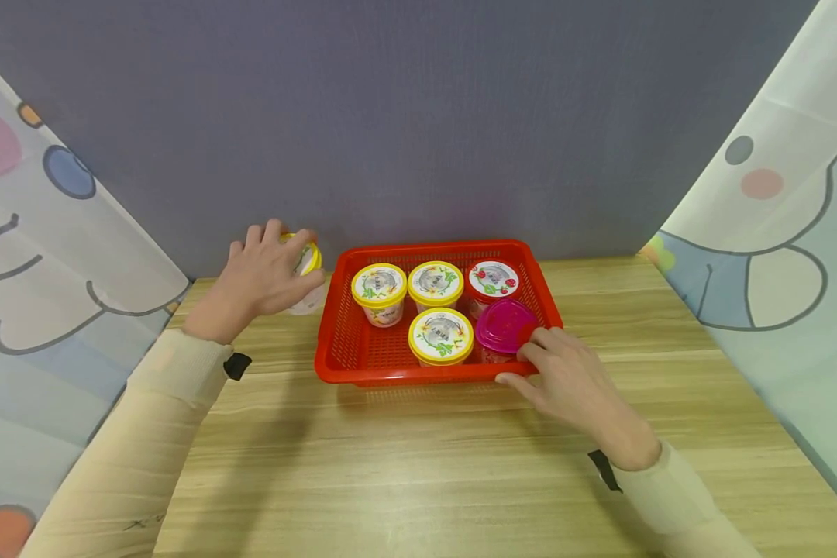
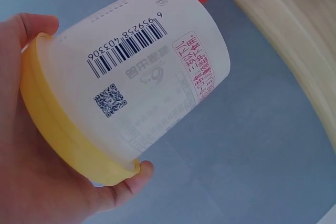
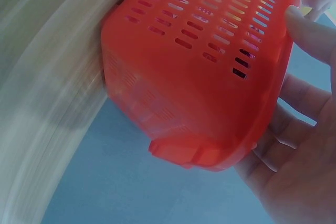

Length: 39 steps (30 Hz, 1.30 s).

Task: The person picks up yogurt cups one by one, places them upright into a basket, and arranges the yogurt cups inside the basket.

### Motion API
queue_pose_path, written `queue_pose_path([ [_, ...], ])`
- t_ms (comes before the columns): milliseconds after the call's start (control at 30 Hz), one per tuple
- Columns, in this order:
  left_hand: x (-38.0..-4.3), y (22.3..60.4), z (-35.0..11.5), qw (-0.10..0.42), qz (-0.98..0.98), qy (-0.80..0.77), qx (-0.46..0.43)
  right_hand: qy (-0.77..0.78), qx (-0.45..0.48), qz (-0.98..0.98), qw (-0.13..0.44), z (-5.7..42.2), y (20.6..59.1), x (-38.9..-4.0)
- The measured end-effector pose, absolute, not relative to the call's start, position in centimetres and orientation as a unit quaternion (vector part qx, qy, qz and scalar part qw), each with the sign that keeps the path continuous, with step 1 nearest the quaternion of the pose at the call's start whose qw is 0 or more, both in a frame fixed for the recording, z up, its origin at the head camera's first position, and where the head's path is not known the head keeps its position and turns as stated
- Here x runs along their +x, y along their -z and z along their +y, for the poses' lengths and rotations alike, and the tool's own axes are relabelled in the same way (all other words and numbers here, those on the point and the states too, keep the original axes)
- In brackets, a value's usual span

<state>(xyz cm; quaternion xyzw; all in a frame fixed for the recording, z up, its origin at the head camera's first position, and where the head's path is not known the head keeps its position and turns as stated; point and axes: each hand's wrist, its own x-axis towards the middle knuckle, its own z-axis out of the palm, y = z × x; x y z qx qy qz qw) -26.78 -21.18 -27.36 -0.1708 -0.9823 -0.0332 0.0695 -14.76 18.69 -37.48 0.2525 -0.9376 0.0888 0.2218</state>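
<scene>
My left hand (image 1: 256, 273) holds a white paper tub (image 2: 142, 77) by its yellow lid, left of the red plastic basket (image 1: 373, 376). A barcode and a square code show on the tub's side in the left wrist view, with thumb and fingers around the lid's edge. My right hand (image 1: 570, 378) grips the basket's near right rim, thumb outside and fingers over the inner side, close beside a tub with a magenta lid (image 1: 506, 322). Also in the basket are several tubs, yellow-lidded ones (image 1: 380, 284) and one with a strawberry-patterned lid (image 1: 494, 278).
The basket stands on a wood-grain table (image 1: 390, 480), near a grey upright panel (image 1: 418, 116) at the back. Cartoon-printed sheets (image 1: 774, 232) hang on both sides.
</scene>
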Motion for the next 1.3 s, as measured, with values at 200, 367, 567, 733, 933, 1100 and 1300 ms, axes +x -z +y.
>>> queue_pose_path([
  [200, -26.3, 26.9, -20.1, 0.058, -0.981, 0.036, -0.179, -0.089, 0.253, -0.938, 0.219, 18.6, 37.5, -14.8],
  [367, -26.1, 26.8, -19.0, 0.060, -0.979, 0.039, -0.193, -0.091, 0.249, -0.939, 0.220, 18.7, 37.5, -14.7],
  [567, -25.9, 27.1, -17.6, 0.067, -0.975, 0.031, -0.208, -0.092, 0.250, -0.938, 0.222, 18.7, 37.6, -14.8],
  [733, -25.9, 27.6, -16.5, 0.075, -0.971, 0.029, -0.224, -0.090, 0.248, -0.941, 0.213, 18.7, 37.4, -14.8],
  [933, -25.7, 28.0, -15.7, 0.071, -0.969, 0.027, -0.236, -0.089, 0.248, -0.941, 0.214, 18.7, 37.4, -14.8],
  [1100, -25.5, 28.3, -15.2, 0.069, -0.967, 0.030, -0.243, -0.088, 0.247, -0.941, 0.213, 18.7, 37.4, -14.8],
  [1300, -25.1, 29.0, -14.6, 0.059, -0.965, 0.026, -0.255, -0.088, 0.248, -0.941, 0.215, 18.7, 37.5, -14.8],
])
